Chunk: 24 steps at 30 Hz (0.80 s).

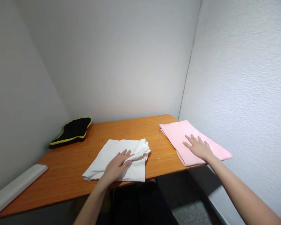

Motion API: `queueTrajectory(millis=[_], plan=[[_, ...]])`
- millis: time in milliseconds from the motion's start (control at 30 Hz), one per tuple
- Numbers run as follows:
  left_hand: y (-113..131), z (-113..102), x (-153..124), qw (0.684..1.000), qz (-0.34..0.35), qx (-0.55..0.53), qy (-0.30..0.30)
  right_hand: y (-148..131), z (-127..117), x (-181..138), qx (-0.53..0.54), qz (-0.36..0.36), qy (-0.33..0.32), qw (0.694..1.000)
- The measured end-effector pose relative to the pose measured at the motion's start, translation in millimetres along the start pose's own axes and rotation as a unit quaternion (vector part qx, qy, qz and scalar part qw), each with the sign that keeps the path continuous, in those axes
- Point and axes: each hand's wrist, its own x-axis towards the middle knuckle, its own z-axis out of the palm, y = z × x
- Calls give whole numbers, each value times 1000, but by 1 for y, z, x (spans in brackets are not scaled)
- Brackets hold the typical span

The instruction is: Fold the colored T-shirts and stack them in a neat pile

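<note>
A folded white cloth (133, 170) lies on the wooden table in front of me, its right end bunched into loose folds. My left hand (117, 164) rests on it, fingers stretched out and touching a raised fold. To the right, a pink cloth (178, 132) is folded into a flat rectangle at the table's right side, with its near corner at the front edge. My right hand (199, 147) lies flat on this pink cloth, fingers spread. Neither hand grips anything.
A black folded cloth with yellow edging (76, 129) sits at the table's back left. A long white object (18, 187) lies along the left edge. The wooden table (128, 128) stands between a left wall, a back wall (121, 62) and a right wall (239, 78).
</note>
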Motion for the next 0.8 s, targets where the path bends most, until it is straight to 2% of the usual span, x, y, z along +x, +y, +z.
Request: queueTrajectory(millis=[67,100,167,200,233,267,333,433,500,600,667,800], plan=[[-6,-1,-3,997,-46,-59,24,-7,-13,-4,-17,0,-3,1000],[-8,-1,-5,993,-69,-93,36,-14,-22,-8,-30,1,18,999],[-10,-2,-8,982,-88,-162,50,-38,-42,-21,-40,-14,97,994],[-10,-3,-9,977,-84,-190,54,-55,-53,-30,-25,-34,142,989],[-9,-4,-10,973,-76,-212,56,-74,-61,-40,14,-71,162,984],[-6,-4,-12,970,-68,-227,60,-95,-68,-52,72,-100,159,980],[1,-5,-17,964,-62,-250,72,-139,-75,-76,220,-179,90,955],[13,-5,-30,958,-49,-272,77,-196,-70,-106,392,-267,4,880],[21,-4,-43,962,-14,-262,71,-222,-63,-119,480,-285,-16,830],[34,-3,-64,972,36,-213,97,-247,-57,-130,574,-287,-34,767],[45,-2,-74,970,32,-206,127,-255,-59,-137,602,-292,-51,741],[66,2,-83,946,-26,-265,183,-262,-72,-158,581,-337,-36,740]])
